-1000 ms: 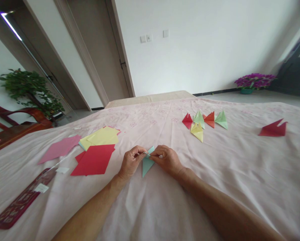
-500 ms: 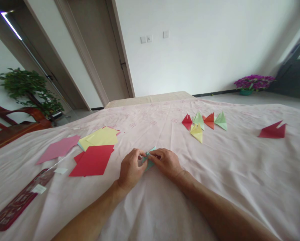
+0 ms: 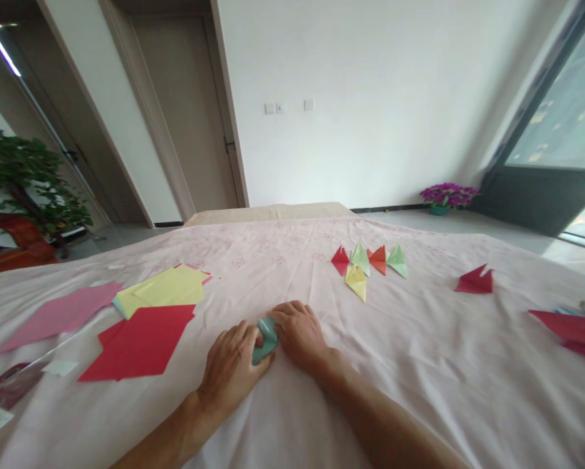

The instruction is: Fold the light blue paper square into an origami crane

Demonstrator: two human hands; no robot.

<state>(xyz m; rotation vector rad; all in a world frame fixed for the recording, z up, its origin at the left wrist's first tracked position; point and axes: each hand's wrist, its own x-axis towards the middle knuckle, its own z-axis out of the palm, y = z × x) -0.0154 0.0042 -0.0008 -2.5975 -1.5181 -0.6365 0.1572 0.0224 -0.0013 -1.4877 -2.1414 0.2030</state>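
A small teal piece of folded paper (image 3: 267, 340) lies between my two hands, low over the cloth. My left hand (image 3: 232, 365) grips its left side, thumb below and fingers curled above. On its right edge, the curled fingers of my right hand (image 3: 299, 332) press it; part of the paper is hidden under them. Beyond my hands sit several folded paper shapes: a red one (image 3: 340, 260), an orange one (image 3: 378, 260), a yellow one (image 3: 356, 283) and pale green ones (image 3: 397, 262). A larger dark red folded piece (image 3: 475, 280) stands farther right.
Flat sheets lie at the left: red (image 3: 141, 344), yellow (image 3: 168, 286) and pink (image 3: 62, 317). A clear wrapper with a dark red printed part (image 3: 6, 391) is near them. More red paper (image 3: 573, 329) lies at the right edge. A pink cloth (image 3: 419, 371) covers the surface.
My view has turned to the right and tilted up, bringing red paper in at the right edge. My fingers have shifted from pinching the teal paper's top to pressing its sides.
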